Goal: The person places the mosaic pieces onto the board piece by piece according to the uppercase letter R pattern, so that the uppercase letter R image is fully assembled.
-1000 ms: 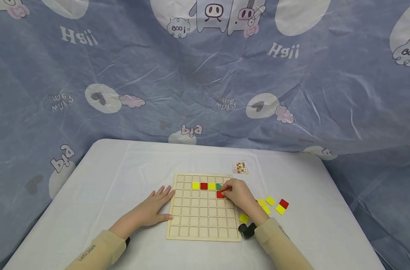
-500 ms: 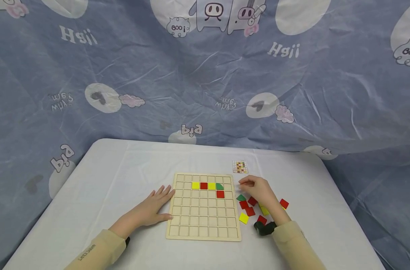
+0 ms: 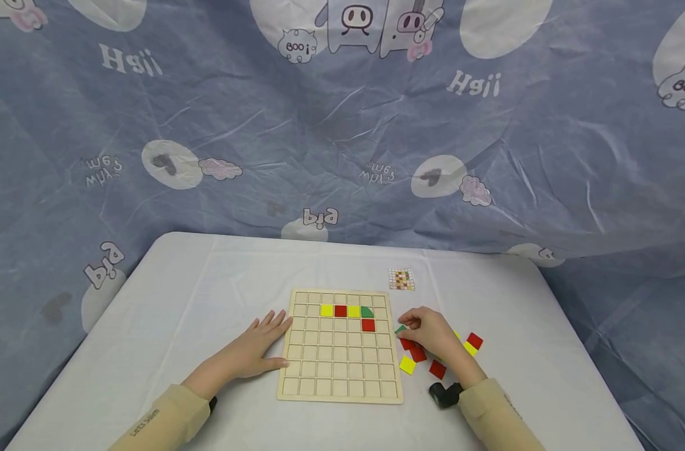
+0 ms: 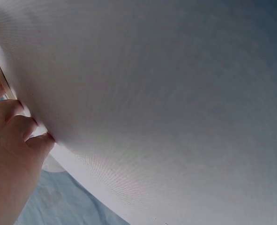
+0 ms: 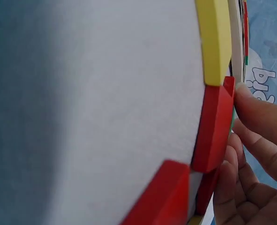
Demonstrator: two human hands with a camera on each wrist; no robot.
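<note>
In the head view a wooden grid board (image 3: pixel 333 338) lies on the table. My left hand (image 3: pixel 257 347) rests at its left edge with fingers spread; the left wrist view shows the fingers (image 4: pixel 23 126) at the board's edge. Beyond the board's right edge, my right hand (image 3: pixel 432 332) has thumb and index finger apart around a green quarter-round tile (image 3: pixel 401 329). Whether they touch it is unclear. Red tiles (image 3: pixel 418 354) lie beneath and beside this hand. On the board sit yellow tiles (image 3: pixel 327 311), red tiles (image 3: pixel 368 325) and a green quarter-round piece (image 3: pixel 366 312).
A small printed pattern card (image 3: pixel 401 279) lies behind the board's right corner. More loose tiles, including a yellow one (image 3: pixel 407 365) and a red one (image 3: pixel 474 340), are scattered at the right. A black wrist camera (image 3: pixel 445 394) sits under the right forearm. A printed curtain (image 3: pixel 319 125) hangs behind.
My right hand has let go of the red tile on the board, moved right off it, then down to the green tile among the loose pieces. The left hand has stayed put.
</note>
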